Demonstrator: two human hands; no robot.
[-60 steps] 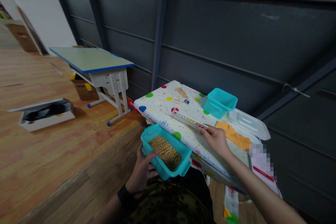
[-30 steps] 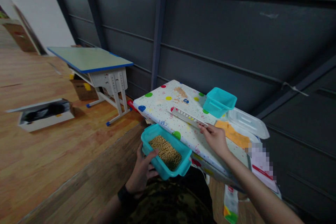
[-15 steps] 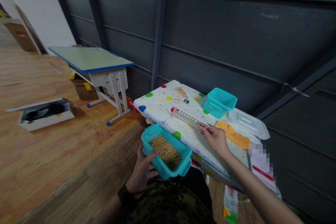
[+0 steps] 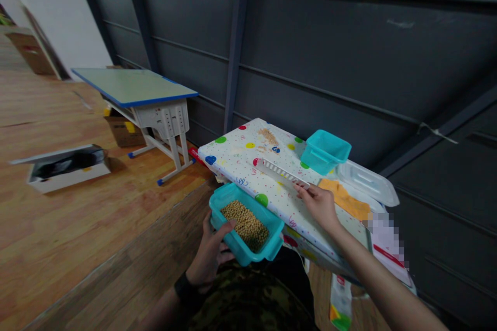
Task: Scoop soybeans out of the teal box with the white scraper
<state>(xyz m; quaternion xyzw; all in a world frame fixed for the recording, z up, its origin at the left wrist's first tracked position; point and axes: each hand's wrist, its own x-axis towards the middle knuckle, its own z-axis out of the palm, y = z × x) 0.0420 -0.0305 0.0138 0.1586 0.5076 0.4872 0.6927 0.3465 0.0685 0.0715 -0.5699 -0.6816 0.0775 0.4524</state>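
Observation:
My left hand [image 4: 212, 253] grips a teal tub [image 4: 237, 248] full of tan beans [image 4: 245, 225], held just below the near edge of a table covered in a polka-dot cloth [image 4: 236, 158]. My right hand [image 4: 319, 205] pinches one end of a white ruler [image 4: 281, 171] that lies flat on the cloth. Beyond the ruler, a small heap of loose beans [image 4: 267, 137] sits near the table's far edge. An empty teal tub [image 4: 325, 151] stands at the back right of the cloth.
A clear lid [image 4: 367, 182] and an orange cloth [image 4: 344, 199] lie at the table's right. A blue-edged desk [image 4: 134, 88] stands to the left, with an open white box [image 4: 64, 168] on the wooden floor. A dark panelled wall [image 4: 330, 36] runs behind.
The ruler's far end has edged slightly away from me across the cloth. The tub of beans and both hands stay almost where they were.

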